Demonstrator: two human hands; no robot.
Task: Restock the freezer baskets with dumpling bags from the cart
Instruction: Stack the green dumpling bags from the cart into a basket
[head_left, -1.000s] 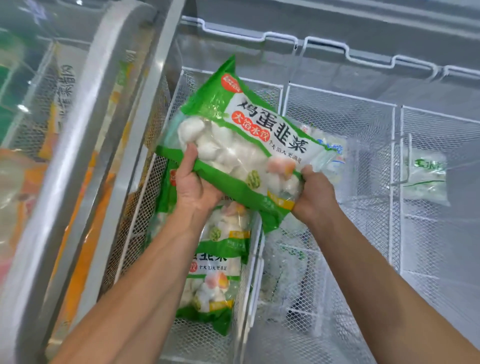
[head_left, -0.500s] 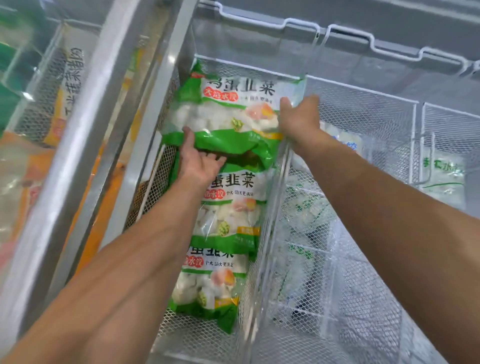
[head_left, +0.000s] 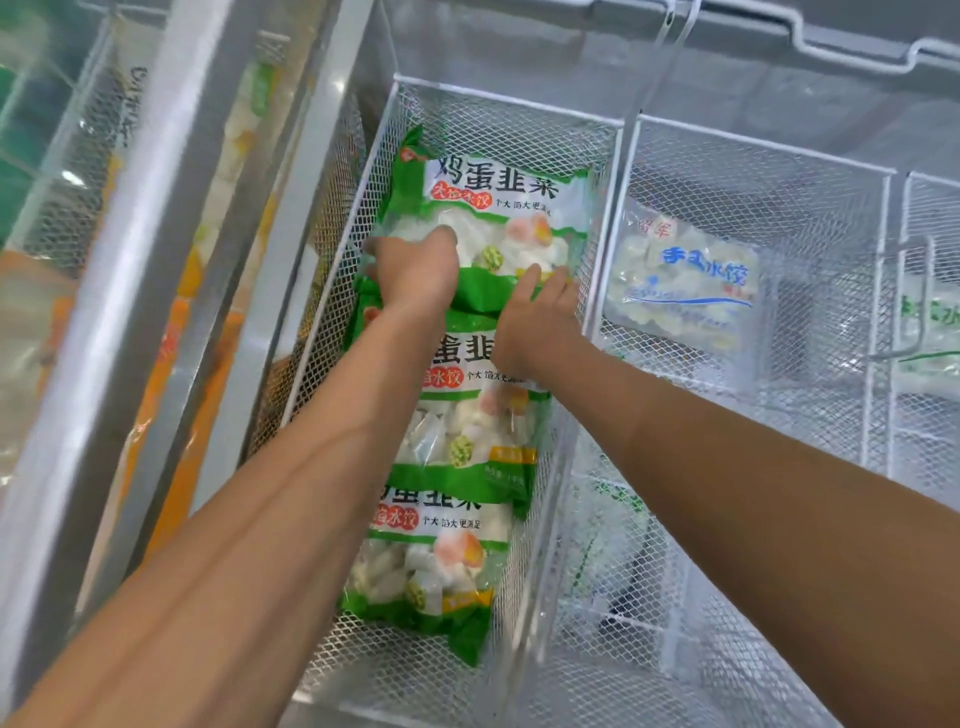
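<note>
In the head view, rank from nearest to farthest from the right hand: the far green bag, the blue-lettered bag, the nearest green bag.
From the right hand:
1. Far green bag, under its fingers.
2. Blue-lettered bag, next basket, rightward.
3. Nearest green bag, same basket, near end.

Bright, even overhead light, glare on the sloped silver freezer frame (head_left: 171, 270), edges bowed and softly blurred beyond it.

Two bare forearms, no sleeves in view. No watch, band or ring on left hand (head_left: 415, 273) or right hand (head_left: 537, 317). Veins faintly raised along left forearm.
</note>
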